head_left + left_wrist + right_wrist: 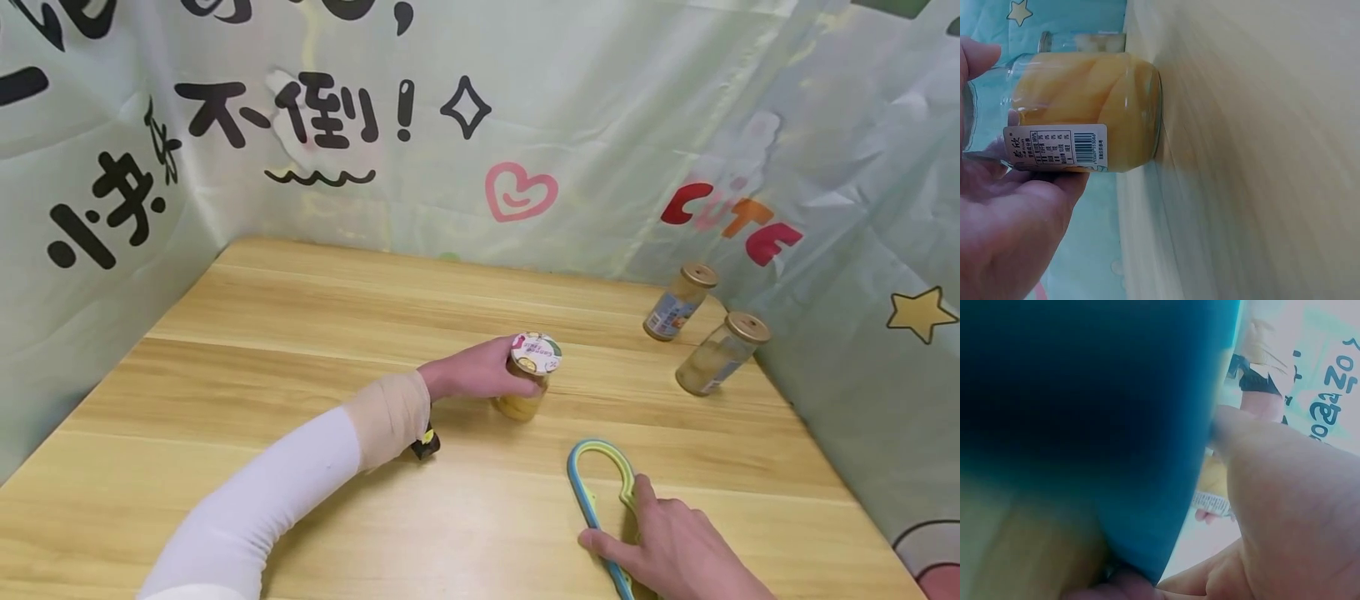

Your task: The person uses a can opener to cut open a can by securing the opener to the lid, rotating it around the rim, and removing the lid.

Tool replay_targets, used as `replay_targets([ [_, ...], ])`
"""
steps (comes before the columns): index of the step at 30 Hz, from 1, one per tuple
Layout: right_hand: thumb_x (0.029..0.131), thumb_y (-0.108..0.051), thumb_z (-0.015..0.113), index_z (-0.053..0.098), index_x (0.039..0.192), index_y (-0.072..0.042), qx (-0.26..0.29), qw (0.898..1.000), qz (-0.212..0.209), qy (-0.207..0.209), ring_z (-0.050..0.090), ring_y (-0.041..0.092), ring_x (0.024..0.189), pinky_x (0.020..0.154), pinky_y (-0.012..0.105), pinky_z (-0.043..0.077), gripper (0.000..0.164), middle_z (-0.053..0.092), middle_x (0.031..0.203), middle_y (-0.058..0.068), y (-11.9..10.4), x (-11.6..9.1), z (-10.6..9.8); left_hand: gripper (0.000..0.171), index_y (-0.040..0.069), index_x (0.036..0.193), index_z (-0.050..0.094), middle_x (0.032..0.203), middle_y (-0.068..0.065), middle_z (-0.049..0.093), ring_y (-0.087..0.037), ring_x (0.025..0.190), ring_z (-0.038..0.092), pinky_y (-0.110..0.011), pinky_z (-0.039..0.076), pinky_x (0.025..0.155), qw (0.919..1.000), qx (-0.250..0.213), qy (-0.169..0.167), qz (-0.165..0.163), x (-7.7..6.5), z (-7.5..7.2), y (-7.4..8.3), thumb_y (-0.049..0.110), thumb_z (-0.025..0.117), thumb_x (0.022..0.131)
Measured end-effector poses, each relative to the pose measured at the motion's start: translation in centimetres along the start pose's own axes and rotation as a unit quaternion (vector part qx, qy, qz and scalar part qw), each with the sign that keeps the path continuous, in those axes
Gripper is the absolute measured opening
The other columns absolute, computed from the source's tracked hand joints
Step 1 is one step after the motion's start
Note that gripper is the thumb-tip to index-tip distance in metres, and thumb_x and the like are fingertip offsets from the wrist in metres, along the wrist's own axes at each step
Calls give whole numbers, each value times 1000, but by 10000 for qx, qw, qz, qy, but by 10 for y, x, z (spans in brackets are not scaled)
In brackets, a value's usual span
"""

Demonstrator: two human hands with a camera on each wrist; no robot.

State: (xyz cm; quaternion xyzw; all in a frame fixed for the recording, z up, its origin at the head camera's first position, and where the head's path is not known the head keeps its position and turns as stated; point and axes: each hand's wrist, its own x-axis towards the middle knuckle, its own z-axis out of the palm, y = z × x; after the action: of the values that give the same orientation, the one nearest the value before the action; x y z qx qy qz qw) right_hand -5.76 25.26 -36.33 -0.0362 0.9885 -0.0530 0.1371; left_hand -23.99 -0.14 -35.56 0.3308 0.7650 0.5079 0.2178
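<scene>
In the head view my left hand (480, 368) grips a glass jar of yellow fruit (519, 406) around its upper part, just below the printed lid (536, 353). The left wrist view has the jar (1085, 106) side-on, its barcode label (1057, 147) facing the camera and its base right at the wooden surface. My right hand (671, 542) holds a blue and yellow-green loop-shaped jar opener (577, 475) low over the table, thumb on the blue side and fingers on the green side. Close up in the right wrist view, the opener (1166, 487) is a large blurred blue shape beside the thumb (1260, 444).
Two more glass jars with gold lids stand at the table's back right: one with a blue label (671, 315) and a paler one (712, 362) nearer me. A printed cloth (600, 108) walls the wooden table (300, 308) at the back and sides.
</scene>
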Motion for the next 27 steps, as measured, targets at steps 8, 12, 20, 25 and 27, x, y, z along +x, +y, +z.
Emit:
replay_targets([
  [8, 70, -84, 49, 49, 111, 2, 7, 9999, 18, 107, 44, 16, 51, 48, 32, 38, 96, 46, 57, 3, -1, 0, -2, 51, 19, 128, 51, 119, 4, 61, -10, 110, 56, -31, 41, 99, 10000, -31, 20, -49, -23, -15, -7, 29, 71, 82],
  [12, 70, -83, 52, 49, 107, 0, 45, 9998, 22, 170, 43, 16, 49, 46, 31, 35, 91, 45, 56, 2, -2, -1, -2, 54, 16, 130, 50, 119, 3, 61, -11, 111, 55, -32, 40, 101, 10000, -28, 16, -46, -35, -21, -9, 27, 72, 82],
  [20, 71, -78, 57, 48, 99, -4, 40, 9995, 34, 307, 41, 15, 45, 43, 30, 30, 79, 43, 55, 2, -4, -2, -2, 53, 16, 128, 51, 117, 4, 62, -12, 110, 55, -33, 39, 101, 9997, 71, 138, -203, -55, -30, -13, 26, 72, 81],
  [25, 74, -71, 62, 49, 99, -5, 147, 9992, 94, 372, 39, 13, 42, 41, 28, 29, 71, 42, 53, 0, -7, -1, -1, 49, 17, 126, 52, 115, 4, 62, -13, 107, 56, -34, 40, 100, 9997, 90, 139, -175, -66, -34, -14, 25, 72, 81],
  [27, 75, -68, 62, 50, 97, -5, 219, 9989, 116, 400, 39, 13, 42, 40, 27, 29, 68, 42, 54, -1, -9, 1, -1, 49, 17, 125, 53, 115, 4, 62, -13, 107, 56, -34, 40, 100, 9996, 106, 203, -173, -71, -35, -15, 25, 72, 81],
])
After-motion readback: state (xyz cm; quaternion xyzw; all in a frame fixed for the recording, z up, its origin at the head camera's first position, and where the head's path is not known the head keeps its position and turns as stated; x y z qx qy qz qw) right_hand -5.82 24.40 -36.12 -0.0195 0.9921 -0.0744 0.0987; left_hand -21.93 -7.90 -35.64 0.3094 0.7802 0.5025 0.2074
